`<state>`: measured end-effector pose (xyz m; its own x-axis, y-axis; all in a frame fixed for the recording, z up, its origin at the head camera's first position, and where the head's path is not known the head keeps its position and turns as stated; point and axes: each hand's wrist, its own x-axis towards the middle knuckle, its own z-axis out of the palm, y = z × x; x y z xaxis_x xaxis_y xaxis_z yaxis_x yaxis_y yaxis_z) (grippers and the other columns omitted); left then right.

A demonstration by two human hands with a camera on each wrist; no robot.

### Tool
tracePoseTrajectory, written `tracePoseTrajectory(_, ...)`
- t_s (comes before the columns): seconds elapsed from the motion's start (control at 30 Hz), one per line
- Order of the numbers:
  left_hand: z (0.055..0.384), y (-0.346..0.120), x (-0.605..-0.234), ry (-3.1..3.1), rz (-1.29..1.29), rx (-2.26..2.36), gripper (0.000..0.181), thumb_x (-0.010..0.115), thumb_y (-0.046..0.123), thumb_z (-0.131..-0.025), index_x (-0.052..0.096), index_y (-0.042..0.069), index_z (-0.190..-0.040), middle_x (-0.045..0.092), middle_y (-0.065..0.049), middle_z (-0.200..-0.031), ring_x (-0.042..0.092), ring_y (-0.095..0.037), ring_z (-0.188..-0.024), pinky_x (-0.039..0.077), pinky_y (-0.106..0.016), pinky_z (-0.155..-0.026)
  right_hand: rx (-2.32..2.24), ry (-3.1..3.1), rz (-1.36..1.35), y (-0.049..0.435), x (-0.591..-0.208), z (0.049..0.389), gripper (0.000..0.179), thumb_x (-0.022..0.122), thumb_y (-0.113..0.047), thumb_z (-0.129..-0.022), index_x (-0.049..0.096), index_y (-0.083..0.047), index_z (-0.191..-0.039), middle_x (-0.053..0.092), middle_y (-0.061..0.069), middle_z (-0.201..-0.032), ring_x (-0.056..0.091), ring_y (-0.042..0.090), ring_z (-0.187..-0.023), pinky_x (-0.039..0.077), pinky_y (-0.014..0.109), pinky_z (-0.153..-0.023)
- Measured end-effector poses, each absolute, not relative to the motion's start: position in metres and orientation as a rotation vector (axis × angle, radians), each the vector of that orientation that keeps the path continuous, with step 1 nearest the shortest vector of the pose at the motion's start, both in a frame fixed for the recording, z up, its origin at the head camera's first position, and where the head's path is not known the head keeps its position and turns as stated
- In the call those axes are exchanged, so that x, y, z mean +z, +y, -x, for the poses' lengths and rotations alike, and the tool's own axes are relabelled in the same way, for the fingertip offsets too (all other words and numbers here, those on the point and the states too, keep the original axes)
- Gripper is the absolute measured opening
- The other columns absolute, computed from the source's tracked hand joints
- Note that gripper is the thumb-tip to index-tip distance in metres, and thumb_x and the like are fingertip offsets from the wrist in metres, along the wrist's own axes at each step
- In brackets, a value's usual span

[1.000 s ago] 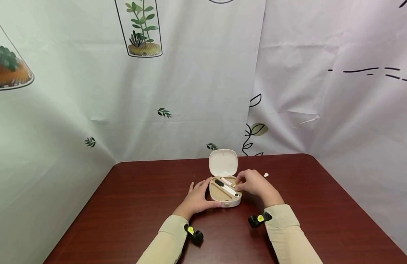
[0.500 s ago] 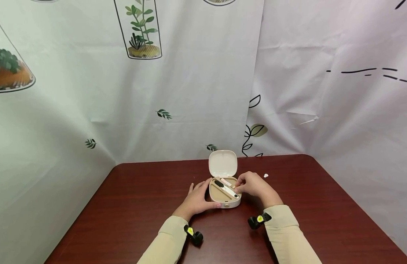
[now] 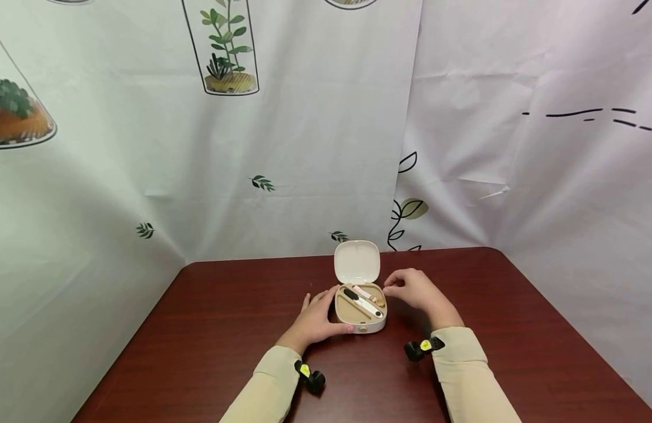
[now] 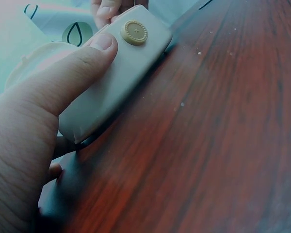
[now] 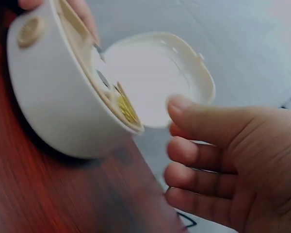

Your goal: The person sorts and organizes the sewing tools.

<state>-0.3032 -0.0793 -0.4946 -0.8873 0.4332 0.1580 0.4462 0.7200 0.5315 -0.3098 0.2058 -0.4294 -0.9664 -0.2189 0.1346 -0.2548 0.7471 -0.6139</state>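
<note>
My left hand (image 3: 316,318) grips the left side of a small white case (image 3: 375,326), its thumb on the front wall beside a round beige button (image 4: 135,32). The case's lid (image 3: 357,262) stands raised at the back. A slim white tool with a black end (image 3: 368,307) lies diagonally across the beige tray. Beyond it are a small pale pink-and-white item (image 3: 361,291) and something gold-coloured (image 5: 127,110), too blurred to name. My right hand (image 3: 417,291) hovers just right of the case, fingers loosely bent, with nothing visible in them.
The case stands on a dark red wooden table (image 3: 241,335), toward its far edge. Behind hangs a white cloth (image 3: 315,147) printed with plants. A black wrist camera (image 3: 311,379) sits on my left cuff, and another black camera (image 3: 414,351) on my right.
My right hand has drawn away from the tray to the right, uncovering the gold-coloured item there. My left hand keeps its hold on the case.
</note>
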Motion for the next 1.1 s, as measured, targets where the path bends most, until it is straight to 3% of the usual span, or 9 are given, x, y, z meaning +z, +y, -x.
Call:
tracePoseTrajectory(0.17, 0.303, -0.080, -0.493, -2.897, 0.735, -0.891, 0.111, 0.076, 0.071, -0.074, 0.031, 0.017, -0.160, 0.045, -0.006, -0.156, 0.035, -0.030, -0.146, 0.006, -0.062, -0.121, 0.963, -2.786, -0.173, 0.230, -0.437, 0.315, 0.016, 0.071, -0.019, -0.094, 0.074, -0.006, -0.103, 0.070, 0.008, -0.093, 0.062, 0.025, -0.086, 0.052, 0.045, -0.079)
tracePoseTrajectory(0.5, 0.303, -0.078, -0.494, -2.914, 0.740, -0.898, 0.111, 0.076, 0.072, -0.072, 0.031, 0.020, -0.160, 0.047, -0.005, -0.154, 0.034, -0.030, -0.147, 0.005, -0.061, -0.121, 0.929, -2.799, 0.227, 0.263, -0.468, 0.319, 0.042, 0.058, -0.020, -0.101, 0.058, 0.010, -0.131, 0.065, 0.029, -0.122, 0.061, 0.045, -0.110, 0.051, 0.057, -0.090)
tracePoseTrajectory(0.67, 0.300, -0.078, -0.495, -2.919, 0.724, -0.907, 0.112, 0.076, 0.073, -0.071, 0.032, 0.022, -0.160, 0.048, -0.004, -0.154, 0.034, -0.028, -0.147, 0.005, -0.060, -0.121, 0.887, -2.782, 0.251, 0.264, -0.481, 0.325, 0.045, 0.061, -0.024, -0.100, 0.061, 0.011, -0.127, 0.066, 0.029, -0.119, 0.062, 0.046, -0.107, 0.051, 0.057, -0.089)
tracePoseTrajectory(0.9, 0.299, -0.078, -0.495, -2.910, 0.735, -0.933, 0.112, 0.076, 0.073, -0.072, 0.032, 0.021, -0.160, 0.047, -0.004, -0.154, 0.034, -0.028, -0.147, 0.004, -0.060, -0.121, 0.770, -2.748, 0.217, 0.262, -0.488, 0.329, 0.034, 0.067, -0.024, -0.096, 0.070, 0.008, -0.107, 0.070, 0.024, -0.102, 0.065, 0.041, -0.091, 0.054, 0.055, -0.078)
tracePoseTrajectory(1.1, 0.301, -0.080, -0.494, -2.909, 0.730, -0.915, 0.111, 0.076, 0.072, -0.072, 0.032, 0.021, -0.160, 0.047, -0.003, -0.154, 0.033, -0.028, -0.147, 0.004, -0.060, -0.121, 0.815, -2.801, 0.201, 0.259, -0.480, 0.331, 0.027, 0.064, -0.015, -0.097, 0.070, 0.006, -0.113, 0.069, 0.025, -0.111, 0.065, 0.043, -0.097, 0.053, 0.056, -0.082)
